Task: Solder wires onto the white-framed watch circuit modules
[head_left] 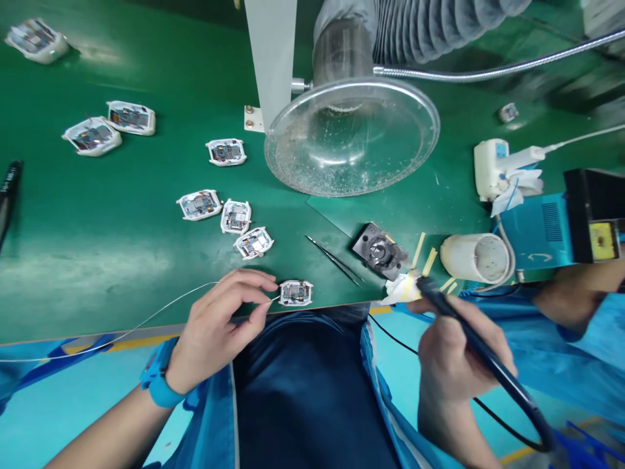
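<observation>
A thin solder wire [166, 303] is pinched between the thumb and finger of my left hand [227, 322]. Its short tip points at an open watch case with a circuit board [295, 294], which lies at the table's near edge. A finger of that hand is close to the case's left side; I cannot tell if it touches. My right hand [459, 348] grips a black soldering iron [481, 355]. The iron's tip end is over a crumpled white tissue [401, 288], beside a black square fixture [379, 251].
Tweezers [334, 260] lie near the middle. Several open watch cases [236, 216] rest on the green table [122, 260]. A clear fume hood [351, 156] hangs over the back. At right stand a white cup [471, 256], a blue soldering station [537, 231] and another person's arm [571, 293].
</observation>
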A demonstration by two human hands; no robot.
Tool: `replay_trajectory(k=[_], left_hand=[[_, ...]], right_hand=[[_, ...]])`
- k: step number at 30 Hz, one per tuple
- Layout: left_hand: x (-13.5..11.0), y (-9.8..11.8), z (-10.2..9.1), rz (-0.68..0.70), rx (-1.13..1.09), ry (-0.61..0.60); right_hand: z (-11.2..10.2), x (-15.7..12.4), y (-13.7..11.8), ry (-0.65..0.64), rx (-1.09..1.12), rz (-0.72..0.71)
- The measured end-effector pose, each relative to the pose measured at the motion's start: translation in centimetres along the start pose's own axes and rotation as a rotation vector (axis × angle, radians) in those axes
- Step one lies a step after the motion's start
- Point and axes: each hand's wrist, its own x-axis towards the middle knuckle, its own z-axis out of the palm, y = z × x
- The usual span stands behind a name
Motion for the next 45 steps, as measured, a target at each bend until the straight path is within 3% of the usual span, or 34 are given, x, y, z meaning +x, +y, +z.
replay_trajectory(k=[2,3,6,8,11,15,18,22,28,32,35,39,45], left_hand=[[-0.7,-0.2,0.1,-0.054,0.018,0.057],[-1.0,-0.3,0.2,-0.092,0.031,0.081],[-1.8,-0.6,0.4,-0.208,0.039,0.139],[-1.8,-0.6,0.4,-0.199,0.036,0.147],[-1.1,-0.2,0.0,-0.051,0.097,0.057],[0.0,0.5,0.0,0.075,0.204,-0.08],[0.3,0.7,0.6,0.123,0.292,-0.085],[0.4,0.5,1.3,0.134,0.371,-0.055],[0.2,0.7,1.6,-0.036,0.315,0.063],[-0.4,1.1,1.5,-0.076,0.202,0.169],[-0.9,1.7,1.5,-0.056,0.041,0.111],[-1.1,2.6,0.6,-0.027,-0.123,0.016],[-1.3,2.5,-3.2,-0.14,0.182,0.298]], right_hand=[[-0.1,0.9,2.2,0.214,-0.171,-0.087],[-0.1,1.3,3.2,0.261,-0.258,-0.115],[-0.2,2.0,5.0,0.22,-0.455,-0.136],[-0.1,1.7,5.0,0.186,-0.473,-0.143],[0.9,0.7,3.3,0.152,-0.373,-0.191],[4.2,-0.4,-0.2,-0.082,-0.161,-0.25],[7.1,-0.6,-1.9,-0.167,-0.003,-0.359],[9.5,-0.5,-2.6,-0.159,-0.065,-0.372],[9.8,0.1,-1.9,-0.198,-0.141,-0.366],[9.2,-0.6,-2.7,-0.185,-0.007,-0.307],[8.8,-2.1,-4.8,-0.223,0.234,-0.266],[9.1,-3.9,-6.9,-0.319,0.507,-0.315],[10.2,-3.5,-5.8,-0.407,0.36,-0.473]])
